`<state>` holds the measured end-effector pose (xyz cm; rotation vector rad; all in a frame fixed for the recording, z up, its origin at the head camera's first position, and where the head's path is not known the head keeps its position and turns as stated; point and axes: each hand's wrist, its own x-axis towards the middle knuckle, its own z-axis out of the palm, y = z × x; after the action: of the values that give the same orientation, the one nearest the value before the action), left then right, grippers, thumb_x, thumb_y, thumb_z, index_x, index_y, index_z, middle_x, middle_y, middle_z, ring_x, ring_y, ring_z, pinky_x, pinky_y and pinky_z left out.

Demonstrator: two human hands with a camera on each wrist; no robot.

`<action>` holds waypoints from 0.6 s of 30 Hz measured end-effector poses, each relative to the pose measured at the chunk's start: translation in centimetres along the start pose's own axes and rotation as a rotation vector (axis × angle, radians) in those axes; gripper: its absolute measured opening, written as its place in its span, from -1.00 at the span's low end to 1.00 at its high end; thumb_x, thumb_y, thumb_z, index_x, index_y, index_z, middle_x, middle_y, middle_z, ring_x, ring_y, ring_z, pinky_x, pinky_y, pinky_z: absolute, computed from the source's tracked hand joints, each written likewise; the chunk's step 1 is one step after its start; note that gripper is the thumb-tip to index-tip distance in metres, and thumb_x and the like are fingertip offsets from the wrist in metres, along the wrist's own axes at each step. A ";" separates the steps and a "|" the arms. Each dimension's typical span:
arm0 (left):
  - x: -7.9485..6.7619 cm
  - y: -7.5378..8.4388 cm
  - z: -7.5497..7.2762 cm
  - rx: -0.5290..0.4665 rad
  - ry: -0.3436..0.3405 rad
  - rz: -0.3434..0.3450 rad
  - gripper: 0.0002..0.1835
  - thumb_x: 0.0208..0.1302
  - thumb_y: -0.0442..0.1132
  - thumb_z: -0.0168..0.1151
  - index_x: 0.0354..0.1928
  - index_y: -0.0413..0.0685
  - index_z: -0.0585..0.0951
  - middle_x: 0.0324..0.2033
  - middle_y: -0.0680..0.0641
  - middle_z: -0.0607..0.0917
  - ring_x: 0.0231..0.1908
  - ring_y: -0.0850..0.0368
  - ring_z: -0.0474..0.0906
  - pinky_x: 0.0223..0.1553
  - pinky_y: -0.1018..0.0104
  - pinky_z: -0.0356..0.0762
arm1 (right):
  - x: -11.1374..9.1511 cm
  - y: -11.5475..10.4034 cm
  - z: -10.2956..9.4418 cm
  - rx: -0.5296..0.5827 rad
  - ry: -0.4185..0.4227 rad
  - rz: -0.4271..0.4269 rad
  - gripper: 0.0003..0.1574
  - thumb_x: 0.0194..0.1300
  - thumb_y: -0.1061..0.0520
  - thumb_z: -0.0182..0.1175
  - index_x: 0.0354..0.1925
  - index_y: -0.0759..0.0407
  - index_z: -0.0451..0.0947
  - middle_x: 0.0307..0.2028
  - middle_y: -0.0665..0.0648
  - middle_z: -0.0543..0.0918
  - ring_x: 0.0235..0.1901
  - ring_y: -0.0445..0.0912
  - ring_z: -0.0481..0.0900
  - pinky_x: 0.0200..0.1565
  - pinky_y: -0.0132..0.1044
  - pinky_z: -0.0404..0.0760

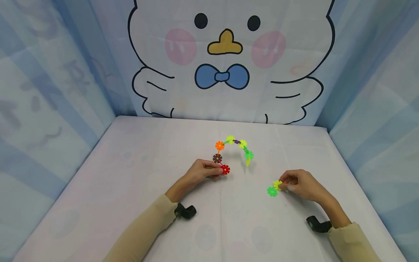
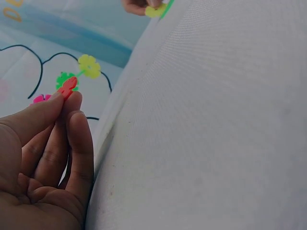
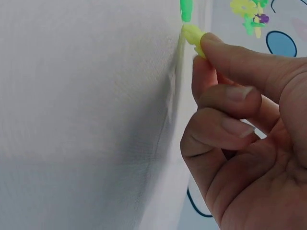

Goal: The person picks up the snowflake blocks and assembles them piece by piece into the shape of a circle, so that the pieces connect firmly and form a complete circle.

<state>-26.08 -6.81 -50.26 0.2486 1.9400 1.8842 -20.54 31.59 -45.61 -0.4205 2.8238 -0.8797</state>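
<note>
My left hand (image 1: 203, 170) pinches a red notched plastic disc (image 1: 226, 169), the near end of a curved chain of interlocking snowflake discs. Away from me the chain bends past a brown disc (image 1: 217, 158), an orange disc (image 1: 219, 145), yellow and purple ones, then a green disc (image 1: 250, 155). Off to the right, thumb and fingertips of my right hand (image 1: 302, 185) pinch a yellow disc (image 1: 277, 185). A loose-ended green disc (image 1: 272, 191) adjoins that yellow one, separate from the chain. In the left wrist view the red disc (image 2: 68, 87) appears nearly edge-on.
A pale cloth covers the table (image 1: 131, 189). Behind it hangs a curtain (image 1: 226, 102) with a cartoon figure, and more fabric borders both sides. Black wrist devices, one on the left (image 1: 186, 211) and one on the right (image 1: 318, 224), jut out by the sleeves.
</note>
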 end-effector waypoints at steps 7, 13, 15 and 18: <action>0.1 -0.1 0.0 0.001 -0.002 0.004 -0.71 0.34 -0.31 0.48 0.03 -0.34 0.77 -0.27 -0.01 0.88 -0.37 0.26 0.73 -0.18 0.42 0.76 | 0.3 -0.3 -0.2 0.020 -0.032 0.033 -0.80 0.34 0.09 0.47 -0.12 0.15 0.73 -0.31 0.02 0.72 -0.36 -0.23 0.56 -0.32 -0.41 0.56; -0.2 0.3 0.2 0.007 0.006 0.000 -0.72 0.35 -0.31 0.47 0.02 -0.33 0.77 -0.30 0.01 0.87 -0.38 0.26 0.72 -0.19 0.43 0.75 | 1.1 -0.9 -0.1 0.078 -0.046 0.035 -0.74 0.38 0.05 0.44 -0.06 0.17 0.72 -0.30 0.05 0.74 -0.44 -0.22 0.55 -0.43 -0.38 0.54; -0.2 0.3 0.2 0.012 0.007 -0.002 -0.73 0.35 -0.30 0.47 0.01 -0.33 0.77 -0.30 0.00 0.87 -0.38 0.25 0.72 -0.20 0.42 0.75 | 1.4 -1.3 -0.1 0.102 -0.059 0.029 -0.73 0.39 0.06 0.43 -0.05 0.19 0.72 -0.31 0.06 0.75 -0.48 -0.23 0.54 -0.45 -0.37 0.55; -0.2 0.3 0.2 0.015 0.004 -0.004 -0.74 0.36 -0.29 0.47 0.00 -0.30 0.78 -0.30 0.00 0.87 -0.38 0.24 0.72 -0.18 0.42 0.75 | 2.0 -1.9 0.1 0.142 -0.088 0.007 -0.75 0.38 0.11 0.42 -0.06 0.22 0.70 -0.32 0.08 0.78 -0.51 -0.22 0.54 -0.48 -0.36 0.55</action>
<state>-25.87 -6.72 -49.91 0.2448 1.9563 1.8696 -22.01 29.42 -44.68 -0.4179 2.6614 -1.0262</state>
